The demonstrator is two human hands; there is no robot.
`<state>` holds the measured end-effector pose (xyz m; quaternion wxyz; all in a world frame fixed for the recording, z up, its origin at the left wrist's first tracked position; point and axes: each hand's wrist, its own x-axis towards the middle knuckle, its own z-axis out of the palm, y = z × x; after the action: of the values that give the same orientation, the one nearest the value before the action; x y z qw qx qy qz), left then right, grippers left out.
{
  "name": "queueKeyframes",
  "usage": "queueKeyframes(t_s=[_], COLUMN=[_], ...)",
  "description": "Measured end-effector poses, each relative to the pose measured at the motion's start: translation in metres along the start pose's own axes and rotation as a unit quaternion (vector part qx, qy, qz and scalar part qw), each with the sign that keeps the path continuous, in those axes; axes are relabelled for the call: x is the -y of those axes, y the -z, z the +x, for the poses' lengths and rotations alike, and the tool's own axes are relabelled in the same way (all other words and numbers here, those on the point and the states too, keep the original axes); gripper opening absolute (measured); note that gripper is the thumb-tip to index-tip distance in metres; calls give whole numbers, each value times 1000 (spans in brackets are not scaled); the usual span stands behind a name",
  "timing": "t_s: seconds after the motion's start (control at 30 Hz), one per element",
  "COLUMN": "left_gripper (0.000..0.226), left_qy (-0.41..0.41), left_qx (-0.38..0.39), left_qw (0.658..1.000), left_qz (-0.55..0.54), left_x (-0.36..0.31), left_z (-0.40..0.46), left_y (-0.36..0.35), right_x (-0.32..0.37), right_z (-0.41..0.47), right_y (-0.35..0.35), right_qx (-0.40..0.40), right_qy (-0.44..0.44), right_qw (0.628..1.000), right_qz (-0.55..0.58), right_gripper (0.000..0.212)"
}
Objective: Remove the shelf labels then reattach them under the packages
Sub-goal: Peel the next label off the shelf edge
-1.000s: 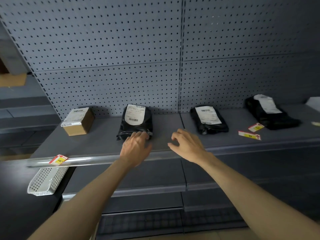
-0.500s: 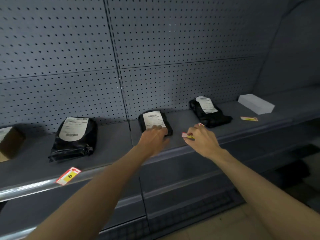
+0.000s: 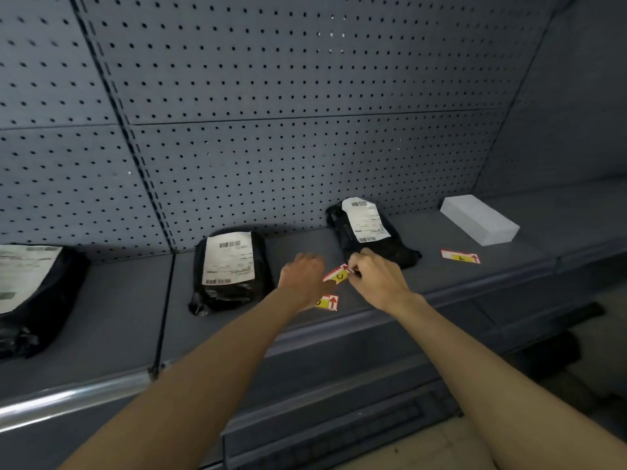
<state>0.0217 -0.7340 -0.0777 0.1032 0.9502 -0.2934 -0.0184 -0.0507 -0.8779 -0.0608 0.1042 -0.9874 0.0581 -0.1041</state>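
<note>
Three black packages lie on the grey shelf [image 3: 112, 320]: one at the far left [image 3: 30, 293], one in the middle [image 3: 230, 269], one further right [image 3: 369, 232]. My right hand [image 3: 376, 279] pinches a red, white and yellow shelf label [image 3: 337, 274] lifted off the shelf between the middle and right packages. My left hand [image 3: 302, 279] reaches to the label's left end; whether it grips the label is unclear. A second label [image 3: 328, 302] lies flat on the shelf just below my left hand. A third label [image 3: 460, 256] lies on the shelf to the right.
A white box [image 3: 480, 219] sits at the back right of the shelf. A grey pegboard wall [image 3: 271, 113] rises behind. A shiny metal rail [image 3: 68, 401] runs along the shelf's front edge at the left. Lower shelves and floor are below.
The view has swung right along the shelf. My right hand went from an open reach to pinching a label and raising it. My left hand moved off the middle package toward that label.
</note>
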Motion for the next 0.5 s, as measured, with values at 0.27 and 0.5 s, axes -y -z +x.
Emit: queueKeyframes(t_s=[0.27,0.5], left_gripper=[59,31], left_qy=[98,114], left_qx=[40,1], left_qw=[994,975], left_qz=[27,-190], left_x=[-12,-3], left_z=[45,40], left_y=[-28,-18], right_x=[-29,-34], right_z=[30,32], right_y=[-20,-22], right_qx=[40,60], right_qy=[51,68], right_qw=[998,996], right_qz=[2,22], right_gripper=[17,34])
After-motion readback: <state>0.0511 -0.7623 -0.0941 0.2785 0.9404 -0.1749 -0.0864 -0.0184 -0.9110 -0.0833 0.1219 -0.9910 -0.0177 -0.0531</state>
